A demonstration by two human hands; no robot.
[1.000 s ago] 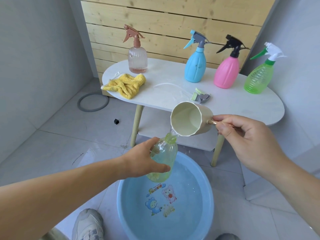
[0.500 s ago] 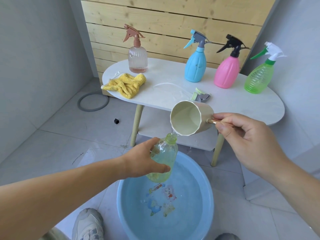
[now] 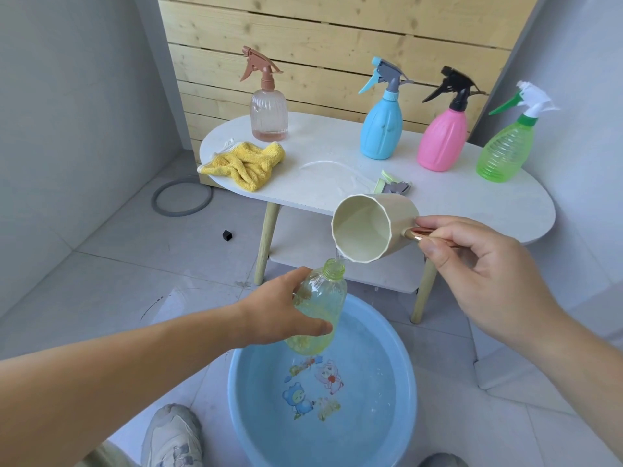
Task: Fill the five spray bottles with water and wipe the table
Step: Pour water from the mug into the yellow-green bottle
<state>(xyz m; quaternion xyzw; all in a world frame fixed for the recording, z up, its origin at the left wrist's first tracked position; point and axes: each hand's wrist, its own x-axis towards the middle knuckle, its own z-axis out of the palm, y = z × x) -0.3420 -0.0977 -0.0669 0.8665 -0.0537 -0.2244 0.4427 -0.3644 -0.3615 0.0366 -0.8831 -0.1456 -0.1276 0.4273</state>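
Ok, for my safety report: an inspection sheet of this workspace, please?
Surface: white table, wet streak.
Job's things: uncapped yellow-green bottle tilted over blue basin, cream cup pouring in; clear bottle, blue bottle, pink bottle, green bottle, yellow cloth on table.
Clutter: loose spray head on table; grey ring, black cube on floor.
Hands: left hand grips yellow-green bottle; right hand holds cup handle.
Cables: nothing seen.
Surroundings: wooden slat panel, grey walls, tiled floor.

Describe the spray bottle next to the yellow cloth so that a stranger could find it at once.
Look at the white oval table before the wooden wall. At its left end, behind the yellow cloth, stands the clear bottle. Unlike the blue bottle, pink bottle and green bottle, it is nearly colourless, with a brownish-pink trigger.
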